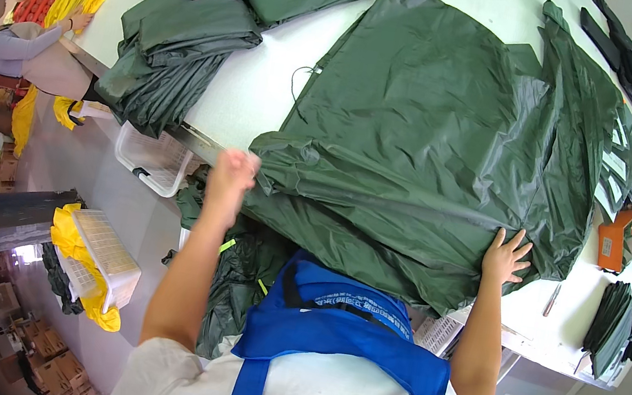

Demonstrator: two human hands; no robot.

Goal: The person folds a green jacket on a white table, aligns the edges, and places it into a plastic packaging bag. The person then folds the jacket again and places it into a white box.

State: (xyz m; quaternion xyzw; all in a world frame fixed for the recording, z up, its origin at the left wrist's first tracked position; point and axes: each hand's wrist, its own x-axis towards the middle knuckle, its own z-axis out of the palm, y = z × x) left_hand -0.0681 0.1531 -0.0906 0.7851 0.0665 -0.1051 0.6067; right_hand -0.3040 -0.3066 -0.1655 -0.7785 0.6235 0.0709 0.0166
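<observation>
A large dark green coated-fabric garment (421, 107) lies spread over the white table, its near part hanging over the front edge in loose folds. On its lower right part rests my right hand (505, 259), flat with fingers spread. My left hand (232, 178) is curled closed beside the garment's near left corner, slightly blurred. Whether fabric is pinched in its fingers is hidden. A thin dark cord loop (298, 83) sticks out from the garment's left edge.
Folded green garments (185, 32) are piled at the table's left. An orange box (612, 240), a slim pen-like tool (552, 299) and dark folded cloth (611, 327) lie right. A white crate (152, 159) stands below the left edge. Another person's arm (35, 41) reaches toward yellow items at far left.
</observation>
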